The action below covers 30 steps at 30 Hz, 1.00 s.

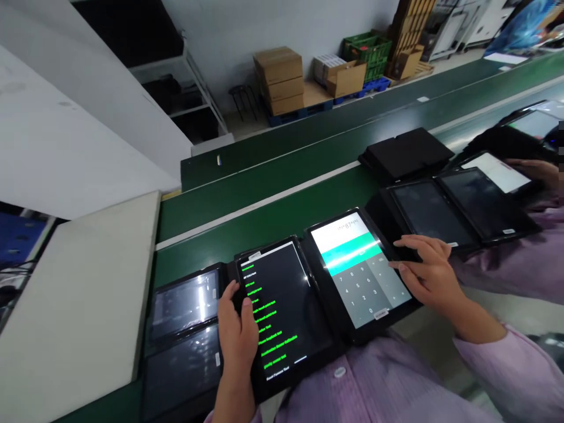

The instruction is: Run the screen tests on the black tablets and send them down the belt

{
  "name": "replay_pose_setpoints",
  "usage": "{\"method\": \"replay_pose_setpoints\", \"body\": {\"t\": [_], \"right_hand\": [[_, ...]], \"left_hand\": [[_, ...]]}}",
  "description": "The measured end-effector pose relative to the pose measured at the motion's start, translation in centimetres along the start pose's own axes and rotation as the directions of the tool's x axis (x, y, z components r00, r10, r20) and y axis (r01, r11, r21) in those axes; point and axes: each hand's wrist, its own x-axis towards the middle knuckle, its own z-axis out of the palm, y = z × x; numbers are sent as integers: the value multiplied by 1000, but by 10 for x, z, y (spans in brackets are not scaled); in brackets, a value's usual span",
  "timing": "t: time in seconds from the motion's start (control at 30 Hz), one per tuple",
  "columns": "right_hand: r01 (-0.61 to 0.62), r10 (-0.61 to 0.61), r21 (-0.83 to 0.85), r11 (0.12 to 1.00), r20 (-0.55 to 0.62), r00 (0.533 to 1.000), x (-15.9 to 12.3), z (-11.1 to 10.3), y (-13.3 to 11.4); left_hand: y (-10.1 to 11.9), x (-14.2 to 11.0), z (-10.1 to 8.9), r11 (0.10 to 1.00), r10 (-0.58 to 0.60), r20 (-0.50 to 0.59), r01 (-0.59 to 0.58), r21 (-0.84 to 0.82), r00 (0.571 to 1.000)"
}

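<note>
"Where are the two lit tablets?"

"Side by side at the near edge of the green counter (273, 220), right in front of the wearer: the test-list tablet (308, 317) on the left, the calculator tablet (352, 296) on the right. Both lie face up, tilted the same way, presumably so that both screens can be read together."

"And why is the left hand (238, 338) over there?"

"To steady things, I'd judge. Its thumb lies over the left border of the test-list tablet and its fingers close narrowly about that edge, leaving most of the list uncovered."

"What about the right hand (436, 276)?"

"It comes in from the right, wrist bent, fingers loosely curled and spread, gripping nothing. The fingertips are at the calculator tablet's right border; I can't tell whether they touch. Coming from the side keeps the keypad in sight."

"Anything close by?"

"Two dark-screened tablets (187, 308) just left of the left hand, and a black stack (409, 154) farther back, apparently set clear of both hands."
</note>
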Motion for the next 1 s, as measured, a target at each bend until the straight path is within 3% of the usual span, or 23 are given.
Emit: {"method": "replay_pose_setpoints", "body": {"t": [0.1, 0.3, 0.57, 0.87, 1.0], "right_hand": [[74, -75, 65, 995, 14, 997, -22, -12, -2], [34, -38, 144, 989, 27, 999, -60, -17, -4], [22, -22, 8, 1000, 1, 1000, -46, -6, -11], [-87, 93, -91, 992, 72, 993, -40, 7, -11], [-119, 129, -93, 989, 111, 985, -34, 12, -10]], "left_hand": [[-3, 0, -2, 999, -44, 1, 44, -32, 999], [-1, 1, -3, 991, -96, 0, 96, -95, 995], [-4, 3, -3, 984, -136, -1, 135, -116, 991], [0, 3, -4, 995, -54, -46, 50, -90, 997], [0, 3, -5, 992, -90, -33, 87, -88, 995]]}}
